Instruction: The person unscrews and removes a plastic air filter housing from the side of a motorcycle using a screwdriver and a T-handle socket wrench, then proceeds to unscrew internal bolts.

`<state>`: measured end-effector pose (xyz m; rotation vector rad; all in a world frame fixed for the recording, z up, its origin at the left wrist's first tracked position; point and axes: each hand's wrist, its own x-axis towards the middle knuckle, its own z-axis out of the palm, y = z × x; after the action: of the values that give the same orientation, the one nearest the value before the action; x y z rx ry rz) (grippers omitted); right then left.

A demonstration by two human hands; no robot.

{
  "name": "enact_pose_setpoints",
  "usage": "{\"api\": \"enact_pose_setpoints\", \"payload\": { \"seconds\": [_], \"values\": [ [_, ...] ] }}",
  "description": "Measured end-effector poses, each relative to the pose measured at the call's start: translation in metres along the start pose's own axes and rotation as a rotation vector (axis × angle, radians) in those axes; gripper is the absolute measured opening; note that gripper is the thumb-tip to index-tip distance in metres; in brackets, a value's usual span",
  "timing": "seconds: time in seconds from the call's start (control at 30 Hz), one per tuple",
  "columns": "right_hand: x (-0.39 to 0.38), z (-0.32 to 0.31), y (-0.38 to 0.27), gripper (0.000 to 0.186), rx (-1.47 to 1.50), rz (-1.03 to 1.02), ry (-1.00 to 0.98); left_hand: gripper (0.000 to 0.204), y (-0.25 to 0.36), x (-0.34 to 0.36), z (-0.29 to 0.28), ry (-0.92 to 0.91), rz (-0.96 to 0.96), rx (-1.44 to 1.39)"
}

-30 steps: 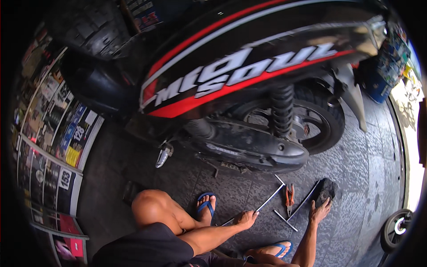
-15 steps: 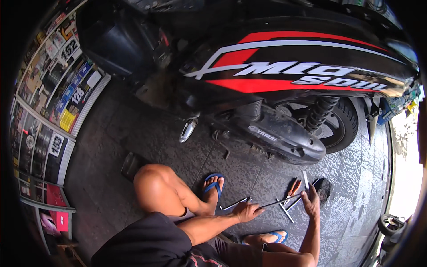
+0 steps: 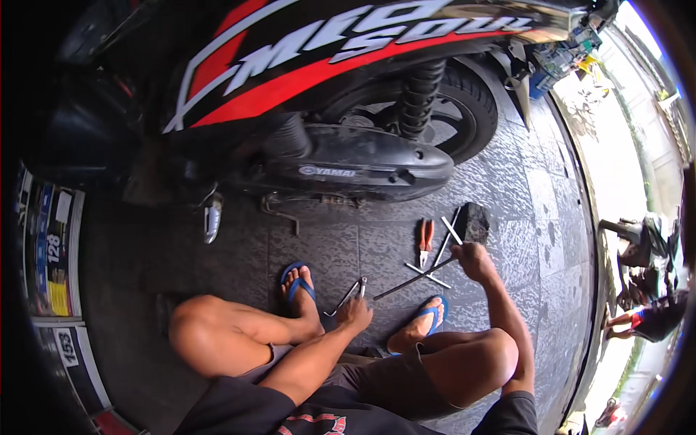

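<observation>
My right hand [image 3: 476, 262] is closed around the pale crossbar of a T-handle wrench [image 3: 413, 280]. The wrench's long dark shaft slants down-left over the floor, its tip just beside my left hand [image 3: 354, 313]. That hand is curled, and a short shiny metal piece [image 3: 363, 286] shows above its fingers; how it is gripped is unclear. On the floor left of this hand lies a thin bent metal tool [image 3: 342, 301]. Orange-handled pliers [image 3: 425, 238] and another T-handle wrench [image 3: 441, 249] lie beyond the dark shaft.
A black scooter [image 3: 362, 163] with red and white stripes stands ahead, its kickstand [image 3: 283, 212] low over the tiles. A dark block [image 3: 475, 222] sits near the pliers. Display shelves [image 3: 54, 254] line the left. My sandalled feet [image 3: 299, 285] flank the tools.
The view has shifted rightward, so the scooter appears farther left. The left hand has come off the wrench shaft and is now beside the bent tool. The right hand still grips the wrench.
</observation>
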<state>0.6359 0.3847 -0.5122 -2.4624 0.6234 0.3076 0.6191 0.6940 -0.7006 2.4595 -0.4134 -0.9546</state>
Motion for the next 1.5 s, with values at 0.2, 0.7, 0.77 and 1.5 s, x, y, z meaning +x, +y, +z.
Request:
{"api": "enact_pose_setpoints", "payload": {
  "seconds": [0.2,0.7,0.77,1.5],
  "values": [
    [0.017,0.054,0.022,0.046,-0.005,-0.082,-0.165,0.088,-0.016,-0.037,0.033,-1.267,-0.121,0.381],
    [0.051,0.134,0.068,0.042,-0.064,-0.137,-0.211,0.086,-0.007,-0.075,0.087,-1.469,-0.384,-0.197],
    [0.061,0.154,0.070,0.037,-0.085,-0.139,-0.219,0.083,-0.017,-0.069,0.099,-1.493,-0.476,-0.025],
    [0.084,-0.027,-0.021,0.032,0.156,-0.574,0.258,0.049,0.006,-0.035,0.023,0.085,-0.497,-0.313]
  ]
}}
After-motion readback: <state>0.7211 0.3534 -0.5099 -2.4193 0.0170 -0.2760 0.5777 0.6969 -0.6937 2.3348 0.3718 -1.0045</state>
